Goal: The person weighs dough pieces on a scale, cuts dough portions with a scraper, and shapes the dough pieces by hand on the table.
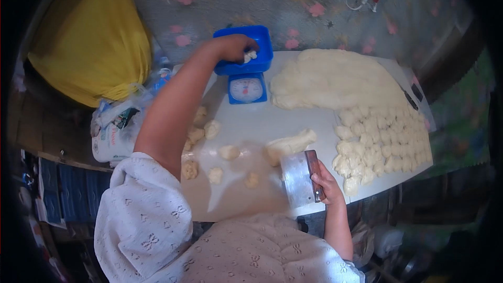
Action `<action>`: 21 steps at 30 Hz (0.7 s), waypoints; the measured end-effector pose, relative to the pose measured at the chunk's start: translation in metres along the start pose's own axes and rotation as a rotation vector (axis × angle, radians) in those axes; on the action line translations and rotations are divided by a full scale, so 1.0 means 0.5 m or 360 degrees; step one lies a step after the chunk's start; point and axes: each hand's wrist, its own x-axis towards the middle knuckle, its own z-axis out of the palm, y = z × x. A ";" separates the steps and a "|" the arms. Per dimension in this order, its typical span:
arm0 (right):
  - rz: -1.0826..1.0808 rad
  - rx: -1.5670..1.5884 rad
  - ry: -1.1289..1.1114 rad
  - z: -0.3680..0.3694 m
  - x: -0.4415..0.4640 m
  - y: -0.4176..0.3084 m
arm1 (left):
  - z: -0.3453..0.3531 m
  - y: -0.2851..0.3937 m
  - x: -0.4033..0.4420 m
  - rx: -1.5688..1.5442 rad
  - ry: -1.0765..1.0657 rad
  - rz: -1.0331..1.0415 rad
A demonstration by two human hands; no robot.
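Observation:
My left hand (234,48) reaches into the blue tray (266,47) of a kitchen scale, its fingers closed around a small piece of dough (250,56). Below the tray is the scale's round white dial (246,89). In my right hand (330,182) is a dough scraper (298,178) with a broad metal blade and a brown handle, held upright near the table's front edge. Just behind the blade lies a long strip of dough (293,144). Several small dough lumps (229,152) are scattered on the white table (230,126) to the left.
A large slab of dough (330,76) covers the back right of the table, with rows of portioned dough balls (382,144) in front. A dark-handled tool (409,99) rests at the right edge. Plastic bags (118,131) and a yellow cloth-like cover (94,36) stand left.

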 end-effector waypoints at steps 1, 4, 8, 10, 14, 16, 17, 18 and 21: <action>-0.0014 -0.0059 0.0032 0.002 0.002 0.001 | 0.002 -0.012 0.001 0.0003 0.0033 0.0065; -0.0018 -0.0046 0.0062 -0.006 0.002 0.005 | 0.002 -0.010 -0.006 -0.0051 0.0144 0.0075; -0.0028 -0.0005 0.0052 -0.015 0.007 0.013 | 0.001 -0.003 -0.020 -0.0085 0.0208 -0.0012; 0.0006 -0.0035 0.0051 -0.021 0.006 0.013 | 0.002 0.002 -0.027 -0.0126 0.0371 -0.0027; -0.0033 0.0058 0.0020 -0.012 0.003 0.009 | 0.003 0.005 -0.037 -0.0164 0.0580 0.0007; -0.0028 0.0073 0.0004 -0.006 0.003 0.005 | -0.008 0.021 -0.050 -0.0525 0.0610 -0.0373; -0.0026 0.0090 0.0017 0.002 0.001 0.000 | -0.010 0.031 -0.062 -0.0526 0.0613 -0.0377; -0.0024 0.0107 0.0031 0.007 -0.001 -0.002 | -0.011 0.042 -0.076 -0.0680 0.0915 -0.0368; -0.0023 0.0095 0.0034 -0.001 0.001 0.004 | 0.000 0.070 -0.130 -0.0949 0.1416 -0.0270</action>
